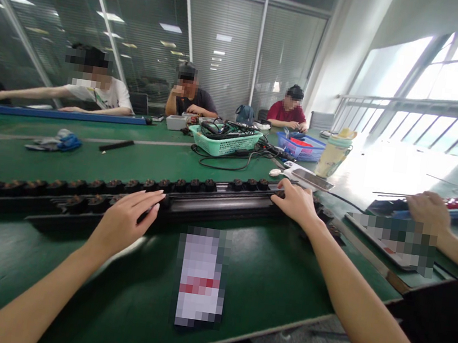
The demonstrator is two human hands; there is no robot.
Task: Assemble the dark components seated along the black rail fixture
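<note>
A long black rail (pixel 216 205) with a shiny channel lies across the green table in front of me. Several black round parts with brownish tops stand in it, such as one round part (pixel 75 204) near its left end. Behind it runs a second black rail (pixel 3 202) with a row of similar parts. My left hand (pixel 126 222) rests over the front rail with its fingers stretched out; what lies under the palm is hidden. Toward the rail's right end, my right hand (pixel 299 204) has thumb and forefinger closed around a small black part, mostly covered by the fingers.
A phone (pixel 201 275) lies near the table edge. Beyond the rails are gloves (pixel 58 141), a black strip (pixel 117 145), a green basket (pixel 224 143) of cables, a blue basket (pixel 306 150) and a bottle (pixel 333 156). Co-workers sit opposite; another person's hand (pixel 430 214) is at right.
</note>
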